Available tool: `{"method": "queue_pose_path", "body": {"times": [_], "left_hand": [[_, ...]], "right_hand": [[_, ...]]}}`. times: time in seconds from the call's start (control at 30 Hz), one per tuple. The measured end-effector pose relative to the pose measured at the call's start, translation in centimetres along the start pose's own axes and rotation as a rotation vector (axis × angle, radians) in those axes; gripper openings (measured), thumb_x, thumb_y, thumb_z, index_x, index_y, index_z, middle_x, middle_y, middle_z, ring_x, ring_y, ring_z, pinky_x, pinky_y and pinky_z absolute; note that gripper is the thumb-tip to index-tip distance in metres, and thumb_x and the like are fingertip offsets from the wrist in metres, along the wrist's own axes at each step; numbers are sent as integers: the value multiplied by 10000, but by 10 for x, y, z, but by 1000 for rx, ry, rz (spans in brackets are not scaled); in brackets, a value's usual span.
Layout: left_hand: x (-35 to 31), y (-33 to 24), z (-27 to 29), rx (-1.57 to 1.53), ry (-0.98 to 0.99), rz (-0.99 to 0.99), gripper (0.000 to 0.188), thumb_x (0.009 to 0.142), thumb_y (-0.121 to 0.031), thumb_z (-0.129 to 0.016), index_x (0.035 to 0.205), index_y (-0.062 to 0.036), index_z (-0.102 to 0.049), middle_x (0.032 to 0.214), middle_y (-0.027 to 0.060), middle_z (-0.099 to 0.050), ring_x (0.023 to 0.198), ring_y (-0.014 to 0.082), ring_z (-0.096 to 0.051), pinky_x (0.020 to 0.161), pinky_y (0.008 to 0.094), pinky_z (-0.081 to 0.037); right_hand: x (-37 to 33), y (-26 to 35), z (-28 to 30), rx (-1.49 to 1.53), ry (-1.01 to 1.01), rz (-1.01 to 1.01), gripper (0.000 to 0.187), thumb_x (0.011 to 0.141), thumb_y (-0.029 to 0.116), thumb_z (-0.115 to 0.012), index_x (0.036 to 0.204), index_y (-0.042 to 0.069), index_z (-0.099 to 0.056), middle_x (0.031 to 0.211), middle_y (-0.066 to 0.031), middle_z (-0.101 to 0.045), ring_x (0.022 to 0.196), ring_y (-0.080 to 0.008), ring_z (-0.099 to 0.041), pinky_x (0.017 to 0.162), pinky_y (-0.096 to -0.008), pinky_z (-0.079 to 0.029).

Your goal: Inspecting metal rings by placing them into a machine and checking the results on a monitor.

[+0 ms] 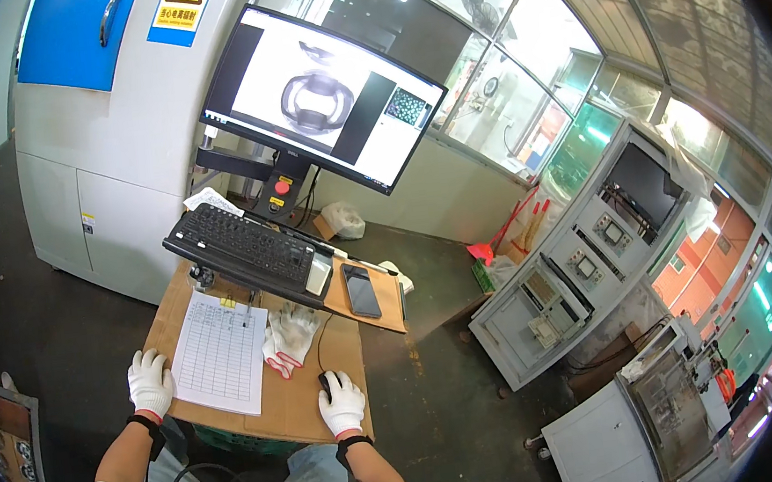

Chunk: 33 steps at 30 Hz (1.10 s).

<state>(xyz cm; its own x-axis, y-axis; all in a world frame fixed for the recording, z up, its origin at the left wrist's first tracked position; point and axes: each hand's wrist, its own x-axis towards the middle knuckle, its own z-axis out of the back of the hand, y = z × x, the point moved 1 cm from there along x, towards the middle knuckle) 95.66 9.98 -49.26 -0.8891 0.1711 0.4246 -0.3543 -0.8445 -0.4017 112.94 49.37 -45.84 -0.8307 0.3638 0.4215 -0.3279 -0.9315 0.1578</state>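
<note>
My right hand (341,406), in a white knit glove, rests over a black computer mouse (325,386) at the right side of the cardboard-topped table (305,414). The mouse's cable runs up toward the keyboard shelf. My left hand (150,384), gloved the same way, lies on the table's left edge with nothing in it, its fingers stretched forward beside a printed form (220,352). Between the hands, right of the form, lies a spare pair of white gloves (291,336). Above, a tilted monitor (324,97) displays a grey X-ray-like picture of a ring-shaped part.
A black keyboard (245,243) sits on a raised shelf, with a smartphone (360,291) on the board to its right. Below the monitor is a red button (282,187). A large grey cabinet (106,176) stands left; a control console (558,270) stands right. A metal bin of parts (2,441) is at lower left.
</note>
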Motion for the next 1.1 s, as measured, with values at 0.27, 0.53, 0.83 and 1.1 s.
{"method": "queue_pose_path", "body": {"times": [0.27, 0.53, 0.83, 1.1], "left_hand": [[-1, 2, 0, 5, 5, 4, 329, 852, -181, -686, 1170, -97, -691, 1355, 126, -616, 1345, 422, -497, 1061, 517, -428], [-1, 0, 2, -15, -31, -17, 326, 843, -161, -685, 1160, -85, -689, 1336, 136, -622, 1334, 428, -503, 1059, 518, -434], [0, 1, -2, 13, -12, -3, 323, 853, -172, -687, 1166, -91, -686, 1351, 131, -620, 1332, 429, -505, 1063, 516, -432], [1, 0, 1, 2, -8, -7, 324, 857, -172, -684, 1171, -93, -688, 1349, 132, -625, 1332, 428, -508, 1055, 516, -438]], "right_hand": [[0, 3, 5, -13, 17, -5, 521, 852, 311, -693, 1355, 208, -608, 1362, -134, -628, 1075, -391, -666, 914, -528, -529], [0, 0, 0, 3, 1, -1, 514, 862, 292, -685, 1362, 215, -593, 1373, -133, -620, 1058, -400, -669, 899, -527, -538], [0, 0, -1, -12, 1, -9, 507, 866, 292, -680, 1359, 215, -593, 1380, -135, -619, 1063, -401, -668, 900, -529, -535], [0, -1, -2, 3, -10, -4, 513, 852, 282, -691, 1352, 194, -615, 1355, -146, -630, 1056, -410, -661, 910, -531, -529]]}}
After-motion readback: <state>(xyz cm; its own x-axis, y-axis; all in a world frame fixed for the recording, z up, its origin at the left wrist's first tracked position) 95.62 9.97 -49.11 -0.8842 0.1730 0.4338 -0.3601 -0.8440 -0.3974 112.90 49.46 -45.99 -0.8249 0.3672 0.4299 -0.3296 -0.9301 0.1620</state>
